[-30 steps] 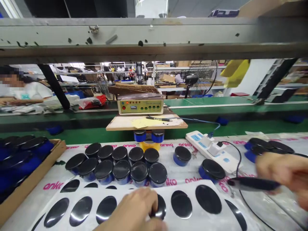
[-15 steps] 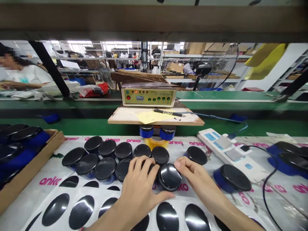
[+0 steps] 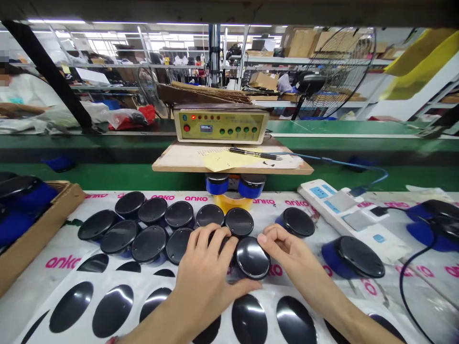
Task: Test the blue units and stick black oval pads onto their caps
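White backing sheet [image 3: 84,325] nearest, glossy black discs [image 3: 249,319] across it; just beyond, between the hands on the counter [image 3: 46,286], sits a round tub with a shiny black top [image 3: 253,258]. Left hand [image 3: 206,265] arches at its left, right hand [image 3: 287,248] sets a thumb to its upper-right rim; whether either grip is clenched, can't tell! Lopsided thumb pressure could skew any film there; a left-hand nudge might shove the round black-topped blue tubs [image 3: 148,243] crowded alongside.

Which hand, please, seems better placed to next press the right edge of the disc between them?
Probably the right hand, its thumb by that edge; the left hand lies left of the disc.
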Tool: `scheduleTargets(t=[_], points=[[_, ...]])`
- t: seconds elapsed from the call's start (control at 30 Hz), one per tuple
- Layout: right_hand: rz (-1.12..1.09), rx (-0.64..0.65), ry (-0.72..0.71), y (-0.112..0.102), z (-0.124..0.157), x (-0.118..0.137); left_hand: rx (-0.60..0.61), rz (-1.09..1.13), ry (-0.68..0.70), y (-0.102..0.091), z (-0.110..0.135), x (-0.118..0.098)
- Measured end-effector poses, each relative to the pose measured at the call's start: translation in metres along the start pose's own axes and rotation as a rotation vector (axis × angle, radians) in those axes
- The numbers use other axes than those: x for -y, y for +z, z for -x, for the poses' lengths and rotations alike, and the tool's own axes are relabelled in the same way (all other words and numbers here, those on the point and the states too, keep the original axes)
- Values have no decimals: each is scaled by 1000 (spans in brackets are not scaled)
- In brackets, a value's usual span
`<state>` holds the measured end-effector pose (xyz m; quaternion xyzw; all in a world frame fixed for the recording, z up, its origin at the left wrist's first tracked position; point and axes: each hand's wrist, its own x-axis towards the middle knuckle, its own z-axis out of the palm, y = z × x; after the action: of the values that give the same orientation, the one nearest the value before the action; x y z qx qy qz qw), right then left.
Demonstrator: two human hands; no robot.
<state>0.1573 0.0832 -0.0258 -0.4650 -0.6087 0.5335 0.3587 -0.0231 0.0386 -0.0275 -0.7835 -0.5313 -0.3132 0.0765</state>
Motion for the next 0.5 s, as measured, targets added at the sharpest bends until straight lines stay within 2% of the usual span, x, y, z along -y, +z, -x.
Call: scheduleTargets(t=[0.27, 0.5], points=[[159, -110, -170, 5, 2, -6, 15, -21, 4, 0, 1, 0], [303, -137, -234, 3, 2, -7, 31, -15, -5, 0, 1, -1]])
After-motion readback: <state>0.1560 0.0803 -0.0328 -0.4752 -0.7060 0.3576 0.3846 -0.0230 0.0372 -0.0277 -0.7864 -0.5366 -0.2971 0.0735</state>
